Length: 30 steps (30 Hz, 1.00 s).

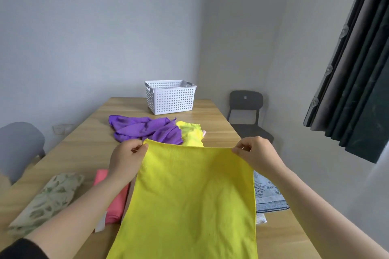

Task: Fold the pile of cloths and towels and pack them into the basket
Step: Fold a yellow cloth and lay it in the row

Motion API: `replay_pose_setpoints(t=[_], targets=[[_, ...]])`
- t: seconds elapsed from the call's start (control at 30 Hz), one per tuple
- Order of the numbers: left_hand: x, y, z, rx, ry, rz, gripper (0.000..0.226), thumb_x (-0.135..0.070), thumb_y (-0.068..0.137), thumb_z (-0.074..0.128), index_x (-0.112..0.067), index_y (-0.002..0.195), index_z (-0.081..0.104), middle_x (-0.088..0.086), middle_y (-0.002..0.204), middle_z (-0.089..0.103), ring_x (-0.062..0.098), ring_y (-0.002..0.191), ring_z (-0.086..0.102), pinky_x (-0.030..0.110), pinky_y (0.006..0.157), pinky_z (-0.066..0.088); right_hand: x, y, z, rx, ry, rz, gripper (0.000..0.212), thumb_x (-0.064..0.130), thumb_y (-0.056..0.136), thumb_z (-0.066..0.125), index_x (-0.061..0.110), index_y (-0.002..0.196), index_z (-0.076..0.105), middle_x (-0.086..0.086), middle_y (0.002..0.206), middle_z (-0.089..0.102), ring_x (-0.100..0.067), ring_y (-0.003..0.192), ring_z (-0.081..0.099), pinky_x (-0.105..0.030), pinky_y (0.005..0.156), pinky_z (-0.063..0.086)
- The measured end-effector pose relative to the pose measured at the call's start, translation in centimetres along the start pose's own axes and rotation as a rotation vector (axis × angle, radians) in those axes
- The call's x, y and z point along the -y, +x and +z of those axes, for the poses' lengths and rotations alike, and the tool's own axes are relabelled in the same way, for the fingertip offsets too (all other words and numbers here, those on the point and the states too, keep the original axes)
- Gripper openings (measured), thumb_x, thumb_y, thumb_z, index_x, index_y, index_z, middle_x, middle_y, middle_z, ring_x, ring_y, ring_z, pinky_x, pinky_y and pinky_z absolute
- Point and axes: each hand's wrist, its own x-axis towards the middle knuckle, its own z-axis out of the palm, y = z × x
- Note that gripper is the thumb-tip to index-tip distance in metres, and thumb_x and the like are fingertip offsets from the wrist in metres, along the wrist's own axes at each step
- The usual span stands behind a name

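Your left hand (126, 157) pinches the top left corner of the yellow cloth (189, 195), thumb and curled fingers closed on the hem. Your right hand (255, 153) does the same at the top right corner, so both hands grip tight and the top edge is stretched nearly straight between them. The cloth hangs flat and smooth from that edge, running down towards you and out of the bottom of the view.

Look at the edges. The wooden table (84, 149) has bare room on its left side and around the far end. Under the cloth's right edge lies a blue patterned towel (267, 193), close to the table's right edge. On the left a pink cloth (116, 200) lies partly under your left forearm, and a leaf-print cloth (48, 197) sits beside it near the left edge. Just beyond your hands a crumpled purple cloth (143, 129) touches a second yellow cloth (190, 134).

The white perforated basket (170, 99) stands upright at the far end of the table — well apart from the cloths. Only its inner far wall shows over the rim, so its floor can't be seen from here. A dark chair (246, 109) stands past the table's right corner, and a dark curtain (357, 69) hangs at the right.
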Motion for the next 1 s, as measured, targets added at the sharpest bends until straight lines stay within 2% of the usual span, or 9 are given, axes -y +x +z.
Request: replay_pose_setpoints(t=[0.1, 0.2, 0.3, 0.43, 0.57, 0.7, 0.77, 0.93, 1.0], targets=[[-0.4, -0.7, 0.0, 0.037, -0.072, -0.014, 0.026, -0.018, 0.085, 0.066, -0.004, 0.064, 0.061, 0.0, 0.051, 0.046, 0.008, 0.049, 0.041, 0.023, 0.053, 0.032, 0.1, -0.6, 0.2, 0.08, -0.074, 0.011, 0.016, 0.028, 0.084, 0.067, 0.018, 0.072, 0.069, 0.001, 0.066, 0.065, -0.011, 0.058, 0.055, -0.025, 0.056, 0.043], [-1.4, -2.5, -0.2, 0.119, -0.143, -0.002, 0.013, -0.013, 0.083, 0.068, -0.018, 0.072, 0.071, -0.011, 0.052, 0.058, -0.001, 0.053, 0.05, 0.011, 0.051, 0.033, 1.2, -2.1, 0.6, 0.158, -0.188, -0.04, 0.015, 0.03, 0.085, 0.067, 0.021, 0.095, 0.071, 0.008, 0.089, 0.068, -0.011, 0.088, 0.063, -0.022, 0.073, 0.048], [-2.9, -4.9, -0.4, 0.184, -0.181, 0.03, 0.016, -0.013, 0.08, 0.072, -0.027, 0.073, 0.073, -0.014, 0.066, 0.067, 0.0, 0.058, 0.054, 0.013, 0.054, 0.038, 3.9, -4.5, 1.4, 0.149, 0.034, -0.173, 0.029, 0.027, 0.085, 0.068, 0.026, 0.114, 0.066, 0.018, 0.108, 0.063, 0.007, 0.09, 0.055, -0.003, 0.075, 0.037], [-4.4, -7.2, -0.4, 0.231, -0.153, 0.073, 0.011, -0.014, 0.074, 0.078, -0.024, 0.077, 0.076, -0.02, 0.075, 0.069, 0.006, 0.072, 0.064, 0.014, 0.061, 0.045, 6.4, -6.7, 3.2, 0.139, 0.259, -0.317, 0.034, 0.022, 0.084, 0.07, 0.03, 0.117, 0.065, 0.018, 0.115, 0.063, 0.004, 0.096, 0.056, -0.007, 0.081, 0.043], [-4.7, -8.2, -0.6, 0.245, -0.159, 0.072, 0.012, -0.015, 0.072, 0.08, -0.024, 0.078, 0.075, -0.015, 0.073, 0.071, 0.0, 0.072, 0.065, 0.009, 0.064, 0.045, 6.6, -6.9, 4.8, 0.122, 0.234, -0.396, 0.025, 0.023, 0.081, 0.073, 0.029, 0.106, 0.071, 0.019, 0.103, 0.067, -0.004, 0.097, 0.057, -0.013, 0.076, 0.043], [-4.9, -9.0, -0.8, 0.239, -0.192, 0.114, 0.011, -0.013, 0.072, 0.08, -0.021, 0.077, 0.075, -0.017, 0.074, 0.07, -0.001, 0.071, 0.064, 0.009, 0.066, 0.044, 6.9, -6.8, 5.3, 0.081, 0.225, -0.441, 0.013, 0.027, 0.081, 0.073, 0.025, 0.093, 0.074, 0.017, 0.091, 0.067, 0.001, 0.094, 0.055, -0.009, 0.075, 0.038], [-4.9, -9.3, -1.0, 0.24, -0.201, 0.107, 0.01, -0.013, 0.072, 0.079, -0.02, 0.077, 0.074, -0.013, 0.074, 0.07, 0.0, 0.072, 0.063, 0.009, 0.066, 0.044, 7.2, -6.8, 5.3, 0.068, 0.222, -0.441, 0.007, 0.025, 0.083, 0.071, 0.023, 0.089, 0.072, 0.02, 0.083, 0.064, 0.004, 0.084, 0.053, -0.009, 0.069, 0.039], [-3.0, -10.4, -1.3, 0.379, -0.054, 0.117, 0.024, -0.027, 0.077, 0.075, -0.017, 0.062, 0.058, -0.003, 0.059, 0.052, 0.003, 0.057, 0.045, 0.025, 0.059, 0.039, 7.1, -7.0, 4.5, -0.033, 0.446, -0.233, 0.012, 0.015, 0.088, 0.061, 0.021, 0.077, 0.059, 0.012, 0.055, 0.048, -0.003, 0.051, 0.04, -0.016, 0.05, 0.031], [-1.9, -11.0, -1.5, 0.39, -0.067, 0.064, 0.023, -0.027, 0.079, 0.073, -0.015, 0.064, 0.061, -0.004, 0.055, 0.047, 0.002, 0.054, 0.041, 0.023, 0.054, 0.034, 6.5, -6.6, 3.7, -0.126, 0.465, -0.114, 0.017, 0.015, 0.088, 0.061, 0.025, 0.074, 0.058, 0.01, 0.049, 0.045, -0.004, 0.046, 0.037, -0.016, 0.045, 0.027]])
